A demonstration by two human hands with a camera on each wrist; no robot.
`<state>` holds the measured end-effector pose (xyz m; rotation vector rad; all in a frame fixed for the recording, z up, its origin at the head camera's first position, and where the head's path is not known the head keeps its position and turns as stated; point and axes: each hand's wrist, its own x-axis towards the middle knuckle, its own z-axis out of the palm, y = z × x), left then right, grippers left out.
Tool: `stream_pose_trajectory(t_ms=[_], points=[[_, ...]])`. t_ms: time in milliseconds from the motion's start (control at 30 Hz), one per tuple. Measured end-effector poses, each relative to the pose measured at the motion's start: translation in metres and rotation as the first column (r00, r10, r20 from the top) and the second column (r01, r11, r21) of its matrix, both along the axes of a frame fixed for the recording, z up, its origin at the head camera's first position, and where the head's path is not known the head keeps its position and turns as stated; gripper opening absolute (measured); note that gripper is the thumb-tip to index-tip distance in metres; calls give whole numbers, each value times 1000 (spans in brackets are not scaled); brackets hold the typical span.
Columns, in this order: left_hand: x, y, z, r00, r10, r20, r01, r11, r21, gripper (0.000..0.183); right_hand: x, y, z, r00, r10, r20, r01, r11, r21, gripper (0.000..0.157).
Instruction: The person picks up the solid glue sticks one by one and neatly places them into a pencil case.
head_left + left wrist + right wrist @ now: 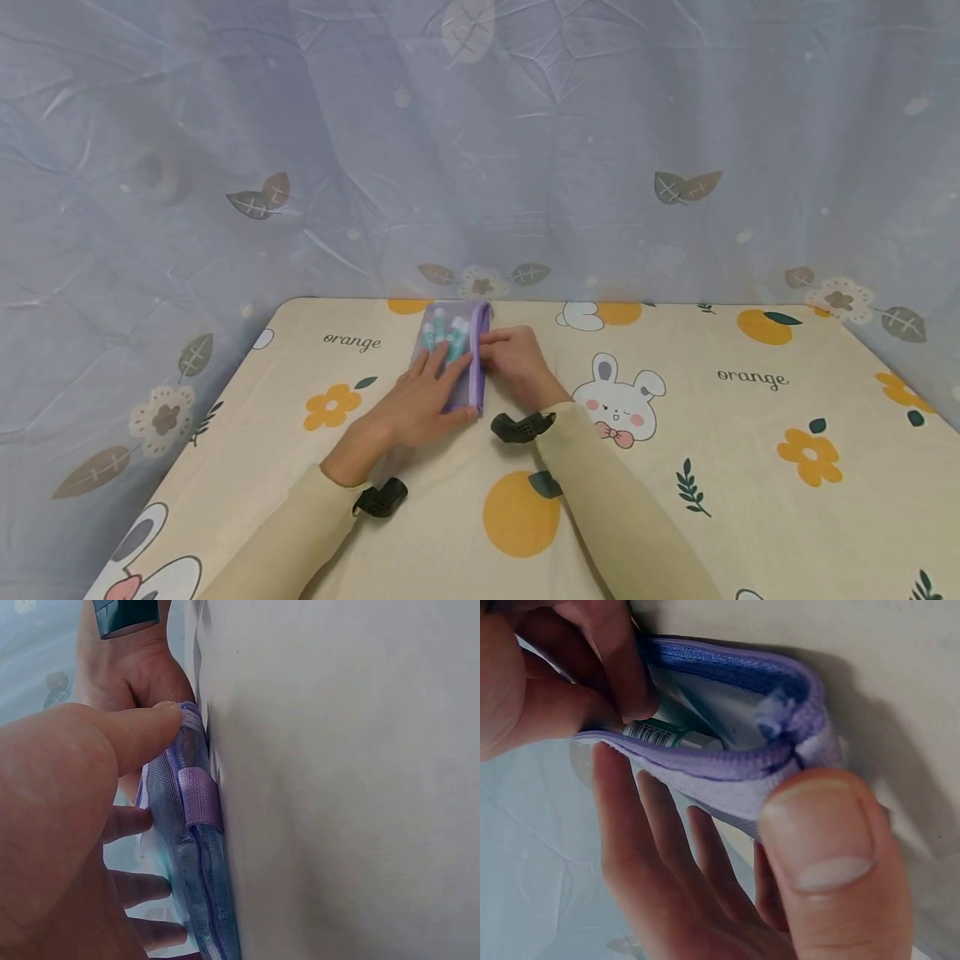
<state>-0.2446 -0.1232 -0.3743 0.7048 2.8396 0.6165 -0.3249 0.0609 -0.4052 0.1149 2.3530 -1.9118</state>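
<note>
A purple see-through zip pouch (474, 375) lies near the far edge of the table. Several teal-and-white glue sticks (439, 327) show through its mesh. My left hand (418, 407) rests on top, its fingers spread over the mesh; the thumb (146, 731) touches the near end by the zip. At the pouch's right side, my right hand (519, 360) has its fingertips in the unzipped opening. There they pinch the end of a glue stick (660, 735) with a barcode label. Its far part sits inside, between the purple zip edges (727, 761).
A cream cloth with printed oranges, flowers and rabbits covers the table (645, 517). A pale blue-grey curtain (480, 150) hangs behind it and along the left side. Each wrist carries a black device (382, 497).
</note>
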Motion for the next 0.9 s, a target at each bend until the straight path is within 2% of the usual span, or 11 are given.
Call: stream_pose_trajectory(t_ms=[600, 767, 900], points=[[-2, 3, -1, 1000, 15, 12, -15, 1000, -9, 85, 1, 15, 4, 1000, -22, -8, 21, 997, -79, 27], [-4, 5, -1, 999, 40, -18, -40, 999, 2, 84, -2, 30, 9, 998, -45, -32, 47, 998, 48, 36], [-17, 10, 6, 996, 73, -59, -74, 997, -24, 83, -10, 46, 17, 997, -34, -66, 47, 981, 191, 48]])
